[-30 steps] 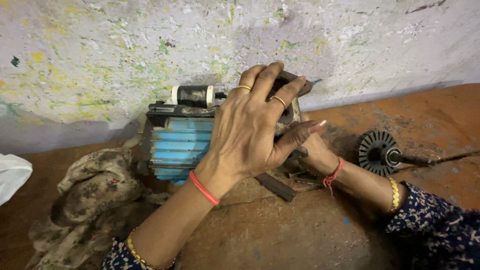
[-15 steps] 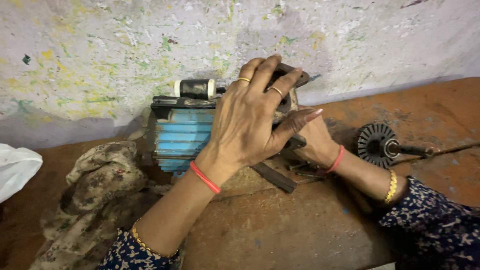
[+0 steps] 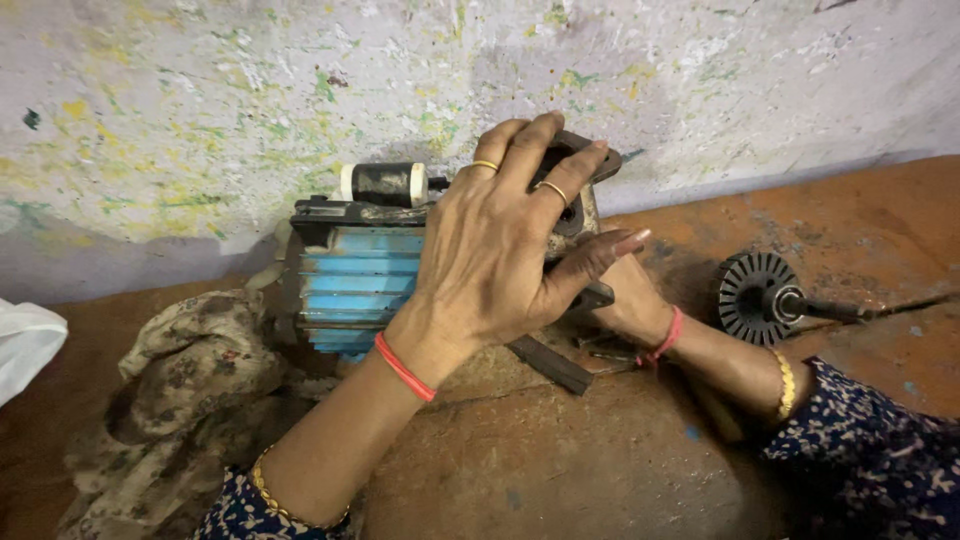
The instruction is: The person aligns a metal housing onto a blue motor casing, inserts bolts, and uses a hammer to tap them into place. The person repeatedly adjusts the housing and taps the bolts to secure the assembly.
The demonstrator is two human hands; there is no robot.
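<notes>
1. Biggest first — the wall point(image 3: 200, 90), pale and flecked with green and yellow paint, fills the top of the view; below it runs the rusty orange bench point(image 3: 620, 460), worn and scuffed.
2. The motor point(image 3: 350, 285) sits at the back of the bench, right up against the wall; blue ribbed body, dark end plate on its right side, a small black-and-white cylinder point(image 3: 385, 183) lying on top.
3. A crumpled patterned rag point(image 3: 190, 380) is heaped just left of the motor, touching its base; a scrap of white cloth point(image 3: 25, 345) peeks in at the far left edge.
4. The left hand point(image 3: 500, 250) lies flat over the motor's right end — fingers spread fairly wide and curled over the top of the dark end plate, thumb stretched out to the right; two rings on the fingers, a red band at the wrist, a gold bangle further down the arm.
5. The right hand point(image 3: 625, 300) is tucked in beneath the left thumb, pressed against the lower right of the motor; its fingers are hidden behind the left hand, so whether they grip anything I cannot tell; red thread and gold bangle on that arm.
6. A black finned wheel on a shaft point(image 3: 760, 297) lies on the bench to the right, apart from both hands.
</notes>
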